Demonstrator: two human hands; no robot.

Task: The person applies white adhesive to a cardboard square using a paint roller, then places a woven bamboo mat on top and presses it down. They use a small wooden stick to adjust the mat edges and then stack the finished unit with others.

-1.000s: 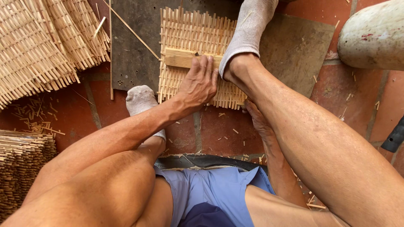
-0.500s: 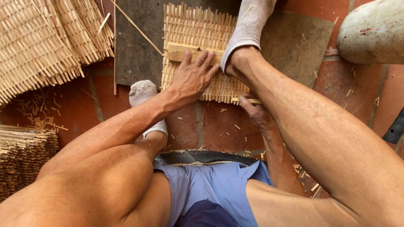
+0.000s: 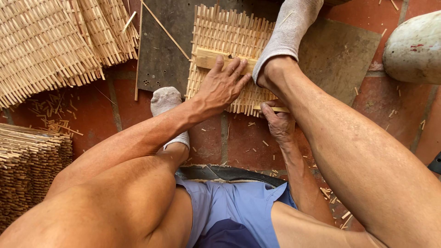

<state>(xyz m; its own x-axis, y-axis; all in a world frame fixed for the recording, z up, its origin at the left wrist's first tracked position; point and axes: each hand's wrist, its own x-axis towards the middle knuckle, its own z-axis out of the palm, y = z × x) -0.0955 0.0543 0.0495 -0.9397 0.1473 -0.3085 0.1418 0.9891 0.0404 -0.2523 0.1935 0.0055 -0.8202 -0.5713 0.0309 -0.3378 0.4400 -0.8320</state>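
pale straw-yellow woven bamboo-slat mat (image 3: 229, 41) with a crisscross lattice, sitting on a dark grey flat board (image 3: 161, 59); terracotta-red floor tiles (image 3: 101, 110), light grey socks (image 3: 287, 32), blue shorts (image 3: 229, 206).

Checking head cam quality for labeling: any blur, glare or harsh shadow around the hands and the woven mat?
Head view: even, soft daylight, no glare; left hand and woven mat sharp, the slats distinct; right hand shaded below the leg yet readable; thighs at the bottom edge loom large, wide-angle stretch.
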